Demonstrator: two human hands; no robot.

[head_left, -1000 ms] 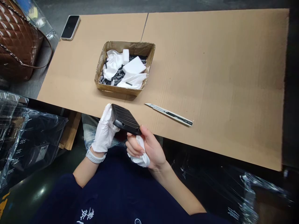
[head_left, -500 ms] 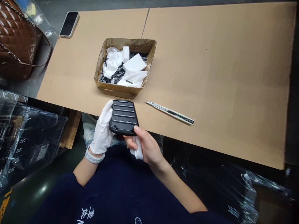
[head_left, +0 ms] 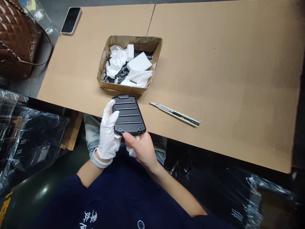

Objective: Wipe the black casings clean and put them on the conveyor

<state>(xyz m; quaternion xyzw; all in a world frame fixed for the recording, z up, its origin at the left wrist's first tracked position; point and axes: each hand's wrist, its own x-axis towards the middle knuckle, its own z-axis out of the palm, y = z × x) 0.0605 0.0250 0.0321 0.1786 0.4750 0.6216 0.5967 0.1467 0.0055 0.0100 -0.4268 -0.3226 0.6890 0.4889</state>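
A black ribbed panel (head_left: 128, 114) sits between the two hands, just above the near edge of the cardboard sheet. It is a rounded rectangle with a matte face, raised horizontal ribs and small round holes along the edge nearest the person. The white-gloved left hand (head_left: 107, 133) holds its left side, with the gloved fingers pressed along that edge. The bare right hand (head_left: 140, 151) grips it from below, its thumb lying over the near edge and a crumpled white cloth (head_left: 131, 152) bunched in the palm. A white wristband (head_left: 100, 163) circles the left wrist.

Just past the fingertips sits a shallow cardboard box (head_left: 119, 89) of white foam blocks (head_left: 139, 62) and small black parts (head_left: 121, 71). A utility knife (head_left: 175, 114) lies to the right of the right hand. Farther left are a smartphone (head_left: 71, 20) and a quilted brown bag (head_left: 16, 41).
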